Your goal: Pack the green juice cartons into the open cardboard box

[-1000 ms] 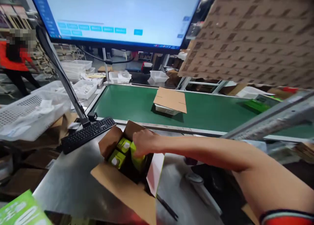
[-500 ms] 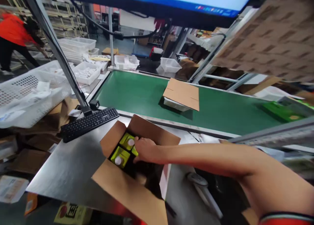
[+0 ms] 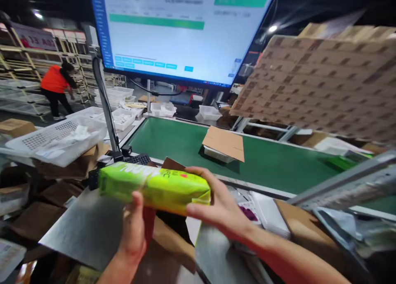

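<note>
The green carton [image 3: 154, 188] now lies on its side in the air above the open cardboard box [image 3: 168, 234] at the near edge of the steel tabletop [image 3: 83, 230], where a moment ago only the right hand was down among the cartons inside. The left hand [image 3: 134, 230] props it from below, thumb pressed to its face; the right hand [image 3: 216, 203] curls around its right end. Beyond, a flat cardboard piece [image 3: 224, 143] rests on the green conveyor [image 3: 272, 164] under the monitor [image 3: 179, 28].

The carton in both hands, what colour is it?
Bright lime green carton, seen in the head view.
</note>
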Demonstrator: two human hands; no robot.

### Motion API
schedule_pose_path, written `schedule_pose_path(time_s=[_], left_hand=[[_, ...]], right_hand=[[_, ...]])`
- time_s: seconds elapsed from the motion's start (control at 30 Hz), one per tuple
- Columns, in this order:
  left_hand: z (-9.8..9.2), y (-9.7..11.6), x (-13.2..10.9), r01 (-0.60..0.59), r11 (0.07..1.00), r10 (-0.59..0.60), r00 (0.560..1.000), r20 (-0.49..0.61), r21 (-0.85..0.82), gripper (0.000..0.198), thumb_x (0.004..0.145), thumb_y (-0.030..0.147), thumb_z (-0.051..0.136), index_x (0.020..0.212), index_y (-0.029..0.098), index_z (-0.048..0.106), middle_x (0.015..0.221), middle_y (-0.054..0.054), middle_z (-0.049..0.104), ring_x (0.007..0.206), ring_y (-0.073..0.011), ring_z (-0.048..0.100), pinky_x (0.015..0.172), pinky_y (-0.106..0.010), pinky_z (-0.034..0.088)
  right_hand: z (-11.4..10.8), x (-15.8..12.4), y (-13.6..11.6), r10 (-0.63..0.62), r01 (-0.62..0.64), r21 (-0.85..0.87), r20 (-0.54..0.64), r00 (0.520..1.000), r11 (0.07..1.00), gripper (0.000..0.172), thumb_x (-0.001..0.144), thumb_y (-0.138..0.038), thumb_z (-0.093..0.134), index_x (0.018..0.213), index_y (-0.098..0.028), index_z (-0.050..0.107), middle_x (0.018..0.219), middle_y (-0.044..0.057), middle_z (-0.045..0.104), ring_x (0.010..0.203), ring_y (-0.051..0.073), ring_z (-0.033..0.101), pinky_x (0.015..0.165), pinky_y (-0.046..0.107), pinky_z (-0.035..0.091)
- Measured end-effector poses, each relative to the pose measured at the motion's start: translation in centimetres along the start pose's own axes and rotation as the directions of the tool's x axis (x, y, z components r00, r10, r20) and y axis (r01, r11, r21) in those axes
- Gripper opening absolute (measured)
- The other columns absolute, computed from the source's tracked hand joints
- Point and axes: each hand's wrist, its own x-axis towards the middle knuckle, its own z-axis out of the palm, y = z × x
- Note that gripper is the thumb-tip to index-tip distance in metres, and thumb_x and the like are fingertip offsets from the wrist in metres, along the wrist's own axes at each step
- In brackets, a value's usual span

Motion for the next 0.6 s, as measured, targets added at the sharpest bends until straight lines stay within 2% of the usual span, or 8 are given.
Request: schedule_pose_path(time_s=[0.1,0.13,0.2,0.23,0.3,0.37,0.5,0.6], left_hand=[[1.3,-5.2,-1.4,-0.150,0.939,0.062,0.959,0.278,0.309,0.079,0.085,0.072,0.066,0.148,0.024,0.061,0.146,-0.016,0.067,0.139,-0.0412,0.059,0.118,-0.058,0.049],[1.5,-7.7,-2.2,-0.367,0.792,0.154,0.893,0.423,0.487,0.082,0.077,0.070,0.075,0.142,0.021,0.067,0.143,-0.021,0.068,0.138,-0.0470,0.058,0.114,-0.064,0.050],[1.6,-12.6,-4.0,-0.753,0.235,0.482,0.640,0.599,0.615,0.079,0.072,0.080,0.074,0.130,0.027,0.074,0.136,-0.020,0.072,0.126,-0.0471,0.065,0.107,-0.065,0.052],[1.6,-14.6,-4.7,-0.732,0.026,0.590,0.561,0.581,0.681,0.069,0.081,0.072,0.072,0.134,0.027,0.072,0.140,-0.017,0.071,0.130,-0.0415,0.063,0.119,-0.061,0.041],[1.7,-17.4,-5.8,-0.674,-0.143,0.685,0.461,0.564,0.724,0.056,0.091,0.061,0.067,0.136,0.028,0.069,0.143,-0.012,0.069,0.135,-0.0343,0.057,0.132,-0.055,0.016],[2.1,-18.5,-6.3,-0.683,-0.066,0.744,0.452,0.492,0.727,0.048,0.094,0.056,0.065,0.131,0.027,0.070,0.140,-0.013,0.069,0.140,-0.0327,0.052,0.133,-0.052,0.008],[3.6,-18.6,-6.4,-0.682,0.181,0.866,0.452,0.214,0.709,0.029,0.095,0.040,0.065,0.119,0.026,0.073,0.134,-0.015,0.069,0.148,-0.0291,0.048,0.130,-0.047,0.025],[4.5,-18.6,-6.3,-0.647,0.183,0.893,0.424,0.149,0.741,0.021,0.093,0.033,0.066,0.110,0.026,0.074,0.131,-0.013,0.070,0.145,-0.0270,0.051,0.130,-0.047,0.028]], right_hand=[[-3.8,1.8,-2.4,0.014,-0.049,-0.267,-0.134,0.991,0.962,0.071,0.066,-0.054,0.083,0.126,-0.024,0.060,0.098,0.003,0.071,0.088,0.026,0.067,0.071,0.033,0.055],[-4.7,2.5,-3.1,0.038,-0.084,-0.374,-0.128,0.991,0.924,0.069,0.066,-0.055,0.081,0.124,-0.023,0.062,0.095,0.003,0.071,0.086,0.027,0.067,0.069,0.033,0.053],[-5.4,3.9,-3.7,0.107,-0.133,-0.602,-0.079,0.991,0.787,0.066,0.065,-0.056,0.077,0.120,-0.021,0.067,0.094,0.004,0.071,0.086,0.028,0.067,0.068,0.034,0.051],[-5.3,4.5,-3.6,0.152,-0.140,-0.701,-0.045,0.987,0.699,0.063,0.065,-0.054,0.077,0.118,-0.020,0.068,0.094,0.005,0.071,0.087,0.029,0.067,0.069,0.034,0.050],[-4.4,5.6,-3.3,0.244,-0.128,-0.835,0.008,0.970,0.536,0.058,0.066,-0.050,0.079,0.115,-0.019,0.071,0.096,0.006,0.072,0.088,0.028,0.066,0.069,0.033,0.047],[-3.0,6.3,-3.2,0.297,-0.098,-0.883,0.049,0.954,0.460,0.055,0.069,-0.047,0.080,0.115,-0.019,0.071,0.096,0.005,0.072,0.087,0.027,0.065,0.067,0.031,0.044],[-0.7,7.3,-4.0,0.326,0.077,-0.923,0.209,0.922,0.376,0.053,0.074,-0.047,0.081,0.118,-0.020,0.068,0.099,0.005,0.071,0.085,0.025,0.064,0.064,0.030,0.039],[0.5,8.0,-3.8,0.368,0.204,-0.939,0.300,0.880,0.276,0.047,0.077,-0.048,0.083,0.111,-0.020,0.067,0.099,0.006,0.071,0.086,0.027,0.064,0.063,0.032,0.034]])
